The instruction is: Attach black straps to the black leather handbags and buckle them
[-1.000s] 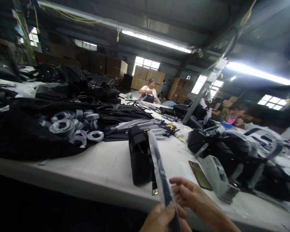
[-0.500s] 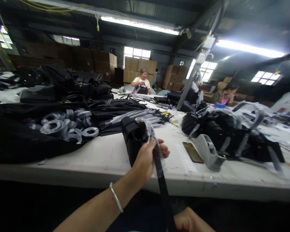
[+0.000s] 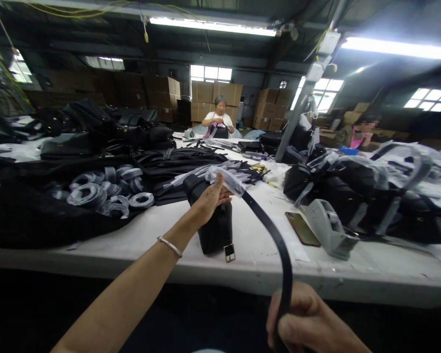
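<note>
A small black bag stands on the white table in front of me, partly hidden behind my left hand. That hand's thumb and fingers are closed on a black strap near the clear plastic film wrapped round part of it. From there the black strap curves down to the right. My right hand grips its lower length in front of the table edge. A square metal buckle hangs at the bag's lower right side.
Several rolled straps lie on black material at left, beside piled black strips. At right are a phone, a grey tape dispenser and wrapped black bags. A co-worker is across the table.
My right hand has moved up and right, and the strap now bows out in a curve. My left hand has shifted up with the wrapped part, uncovering the bag's front and the buckle.
</note>
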Available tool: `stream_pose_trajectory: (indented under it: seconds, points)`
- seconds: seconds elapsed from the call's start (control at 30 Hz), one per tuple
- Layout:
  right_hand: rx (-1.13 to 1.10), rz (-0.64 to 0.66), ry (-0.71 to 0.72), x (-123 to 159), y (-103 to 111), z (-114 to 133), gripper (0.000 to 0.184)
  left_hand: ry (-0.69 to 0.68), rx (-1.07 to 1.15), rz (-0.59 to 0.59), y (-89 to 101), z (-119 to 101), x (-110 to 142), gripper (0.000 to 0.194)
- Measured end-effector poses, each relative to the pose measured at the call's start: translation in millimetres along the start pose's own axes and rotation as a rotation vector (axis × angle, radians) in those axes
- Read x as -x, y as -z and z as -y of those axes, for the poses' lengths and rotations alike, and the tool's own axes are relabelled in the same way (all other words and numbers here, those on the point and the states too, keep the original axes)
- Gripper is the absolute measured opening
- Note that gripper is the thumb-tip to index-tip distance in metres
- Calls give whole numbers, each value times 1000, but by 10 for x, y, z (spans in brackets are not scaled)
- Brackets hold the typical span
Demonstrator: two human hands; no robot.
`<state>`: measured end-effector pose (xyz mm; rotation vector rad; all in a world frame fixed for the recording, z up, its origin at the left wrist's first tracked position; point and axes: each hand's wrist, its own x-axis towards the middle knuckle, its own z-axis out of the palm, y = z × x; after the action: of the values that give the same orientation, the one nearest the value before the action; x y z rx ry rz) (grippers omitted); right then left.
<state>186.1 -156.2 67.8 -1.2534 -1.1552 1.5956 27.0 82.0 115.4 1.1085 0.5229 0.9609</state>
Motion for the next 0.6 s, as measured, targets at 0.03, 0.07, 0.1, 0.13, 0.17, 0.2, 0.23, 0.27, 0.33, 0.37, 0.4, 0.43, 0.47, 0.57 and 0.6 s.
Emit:
stream_pose_trajectory:
  seconds: [0.03, 0.07, 0.1, 0.13, 0.17, 0.2, 0.23, 0.27, 0.33, 0.37, 0.4, 0.43, 0.47, 0.57, 0.6]
  points:
    - [-39, -7, 102, -123, 23, 72, 30, -93, -161, 32, 60, -12, 90, 56]
    - [-78, -52, 201, -251, 47, 141, 31, -183, -330, 26, 121, -21, 182, 57]
    - [-121, -120, 295, -378, 69, 206, 30, -260, -494, -14, 181, -22, 272, 55]
    - [-159, -203, 375, -501, 87, 268, 27, -321, -658, -65, 239, -12, 357, 50]
    - [-187, -267, 438, -617, 101, 326, 24, -369, -815, -108, 294, 13, 432, 42]
    - [-206, -312, 482, -725, 112, 379, 22, -404, -959, -131, 345, 52, 497, 33]
    - [-216, -347, 506, -825, 121, 424, 21, -424, -1081, -133, 391, 104, 548, 27]
    - [-218, -370, 520, -918, 128, 462, 21, -436, -1178, -123, 434, 164, 587, 25]
    - [-206, -409, 535, -1081, 142, 509, 22, -438, -1299, -99, 507, 293, 627, 29]
    - [-201, -429, 543, -1151, 149, 519, 23, -437, -1333, -92, 535, 350, 634, 33]
    - [-196, -449, 547, -1214, 157, 522, 24, -437, -1357, -85, 558, 397, 637, 36]
    - [-193, -465, 551, -1267, 165, 518, 24, -439, -1375, -76, 574, 433, 637, 41]
    - [-193, -478, 551, -1313, 172, 508, 25, -443, -1386, -64, 583, 456, 637, 44]
    - [-223, -500, 532, -1407, 189, 467, 28, -474, -1408, -59, 569, 470, 652, 46]
    - [-237, -506, 520, -1427, 193, 454, 29, -499, -1423, -72, 553, 465, 660, 45]
